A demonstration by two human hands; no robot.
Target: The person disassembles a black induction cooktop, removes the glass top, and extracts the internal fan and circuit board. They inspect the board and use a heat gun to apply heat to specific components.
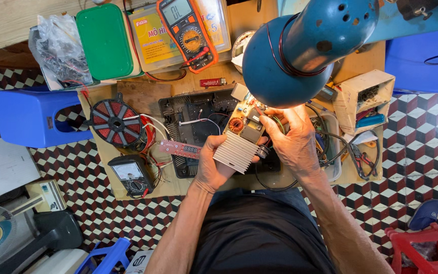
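L hand (214, 165) grips circuit board (242, 134) by its heatsink, held above bench (128, 96); R hand (290, 139) pinches its far edge. Risk: tethered wires could snag, board slips.

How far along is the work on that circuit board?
Done: the circuit board is lifted out of the open black housing, and the coil lies aside. In hand: left hand holds the board, right hand touches its top. Left: everything remains unassembled.
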